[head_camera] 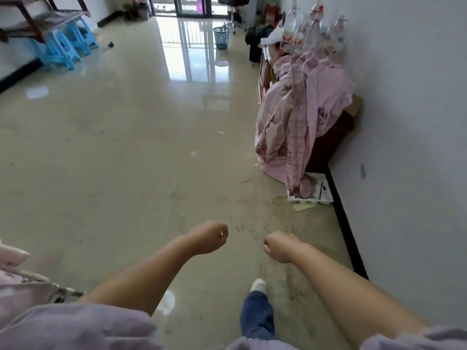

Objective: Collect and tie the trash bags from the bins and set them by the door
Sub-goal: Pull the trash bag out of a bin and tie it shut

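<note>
Both bare forearms are reaching forward and down over the glossy floor [126, 147], the left hand [211, 237] curling into a loose fist with nothing in its grip, and the right hand [279, 246] likewise balling up empty, the two fists hanging near each other but apart. A mesh bin [221, 37] is standing far ahead near the glass doors [192, 6], with a dark bag [255, 36] sitting just to its right beside the right wall, while pink bedding [300, 109] is draping over furniture along that wall.
</note>
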Demonstrator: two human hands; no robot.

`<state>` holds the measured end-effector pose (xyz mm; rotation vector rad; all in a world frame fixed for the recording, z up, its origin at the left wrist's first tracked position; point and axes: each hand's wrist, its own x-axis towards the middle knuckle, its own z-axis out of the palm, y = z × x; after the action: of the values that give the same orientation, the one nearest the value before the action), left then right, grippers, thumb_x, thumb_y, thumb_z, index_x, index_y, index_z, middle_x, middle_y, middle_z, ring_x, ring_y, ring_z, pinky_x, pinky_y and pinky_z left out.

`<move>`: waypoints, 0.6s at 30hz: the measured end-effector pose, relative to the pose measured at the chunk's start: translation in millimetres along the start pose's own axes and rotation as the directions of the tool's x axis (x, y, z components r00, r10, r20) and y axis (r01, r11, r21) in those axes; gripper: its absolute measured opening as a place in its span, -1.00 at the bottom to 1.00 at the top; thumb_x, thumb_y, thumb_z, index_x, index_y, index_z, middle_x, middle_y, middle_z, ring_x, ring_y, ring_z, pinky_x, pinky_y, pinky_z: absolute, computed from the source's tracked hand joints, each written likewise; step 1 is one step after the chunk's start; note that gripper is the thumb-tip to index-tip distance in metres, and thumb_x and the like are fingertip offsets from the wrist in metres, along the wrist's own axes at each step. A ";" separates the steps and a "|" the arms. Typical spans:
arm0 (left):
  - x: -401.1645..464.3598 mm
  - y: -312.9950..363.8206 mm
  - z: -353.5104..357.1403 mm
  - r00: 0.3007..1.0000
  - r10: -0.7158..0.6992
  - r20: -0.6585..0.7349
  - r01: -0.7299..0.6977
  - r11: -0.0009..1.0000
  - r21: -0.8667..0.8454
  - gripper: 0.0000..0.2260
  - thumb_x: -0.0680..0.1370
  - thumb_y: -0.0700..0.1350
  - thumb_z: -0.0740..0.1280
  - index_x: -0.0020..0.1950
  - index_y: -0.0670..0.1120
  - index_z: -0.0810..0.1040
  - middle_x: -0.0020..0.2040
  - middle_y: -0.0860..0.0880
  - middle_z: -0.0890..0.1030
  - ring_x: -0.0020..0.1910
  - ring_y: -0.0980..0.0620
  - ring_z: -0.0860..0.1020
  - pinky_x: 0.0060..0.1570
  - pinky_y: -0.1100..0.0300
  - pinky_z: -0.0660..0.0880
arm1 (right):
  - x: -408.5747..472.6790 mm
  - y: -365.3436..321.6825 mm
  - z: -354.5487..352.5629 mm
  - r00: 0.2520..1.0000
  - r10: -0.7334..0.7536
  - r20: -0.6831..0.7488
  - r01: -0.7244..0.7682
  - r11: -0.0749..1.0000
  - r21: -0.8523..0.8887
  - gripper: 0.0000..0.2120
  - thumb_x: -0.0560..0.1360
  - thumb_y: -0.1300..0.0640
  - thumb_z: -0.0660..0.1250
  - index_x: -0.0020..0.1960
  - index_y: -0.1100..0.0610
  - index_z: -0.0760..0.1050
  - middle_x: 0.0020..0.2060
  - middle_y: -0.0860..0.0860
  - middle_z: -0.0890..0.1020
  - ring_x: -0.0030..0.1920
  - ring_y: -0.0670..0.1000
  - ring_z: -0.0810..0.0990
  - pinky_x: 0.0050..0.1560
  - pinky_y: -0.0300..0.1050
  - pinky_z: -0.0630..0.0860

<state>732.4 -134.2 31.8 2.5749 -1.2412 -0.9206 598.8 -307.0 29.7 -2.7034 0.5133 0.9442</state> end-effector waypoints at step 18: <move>239.6 -180.9 -199.0 0.957 -0.265 -0.119 0.234 0.946 -0.223 -0.81 0.54 -0.14 0.19 -0.01 -0.15 0.58 -0.04 -0.17 0.64 -0.04 -0.18 0.59 -0.07 0.10 0.49 | 329.5 -26.6 -262.4 0.978 -0.190 0.082 0.204 0.946 -0.253 -0.65 0.61 0.08 0.01 0.29 0.17 0.40 0.27 0.16 0.49 0.25 0.20 0.49 0.21 0.02 0.43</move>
<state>1081.2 -222.3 13.0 2.6139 -0.7478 -0.8313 995.7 -450.5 23.8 -2.8775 0.1081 1.0946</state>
